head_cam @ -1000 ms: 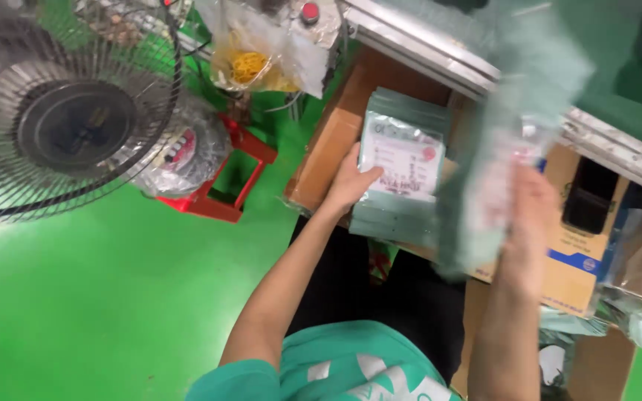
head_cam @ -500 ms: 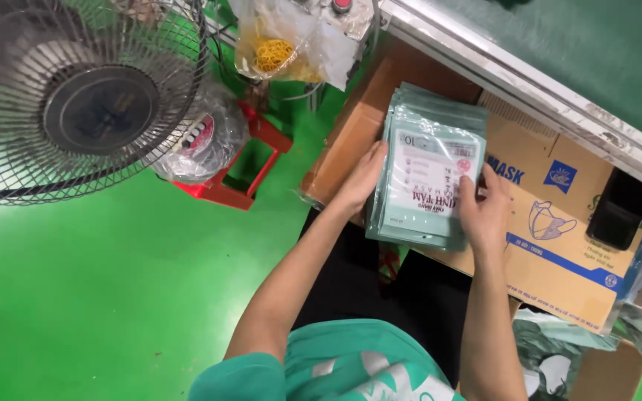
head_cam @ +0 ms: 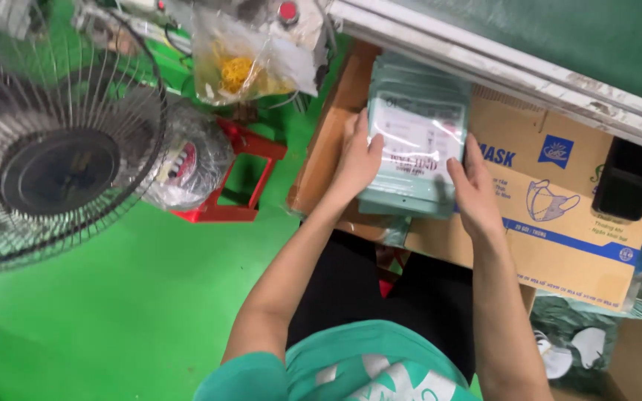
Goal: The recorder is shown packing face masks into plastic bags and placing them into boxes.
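Bright green floor (head_cam: pixel 113 312) fills the lower left of a packing station seen from above, where a person in a teal shirt steadies a stack of pale green plastic mask packets (head_cam: pixel 415 134) between both hands. Left hand (head_cam: pixel 358 160) presses flat against the stack's left edge, fingers extended; right hand (head_cam: pixel 473 186) braces the right edge, fingers likewise straight, neither hand clenched. Stack rests on a brown cardboard box (head_cam: pixel 321 163), just beside a second cardboard carton printed in blue with a face-mask drawing (head_cam: pixel 559 230). Grey metal table edge (head_cam: pixel 529 70) runs diagonally above the packets. At left stands a round wire-caged fan (head_cam: pixel 53 148); near it, a red plastic stool (head_cam: pixel 243 174) and a clear bag wrapped around a roll (head_cam: pixel 187 163). Another clear bag holding yellow rubber bands (head_cam: pixel 239 70) hangs above.
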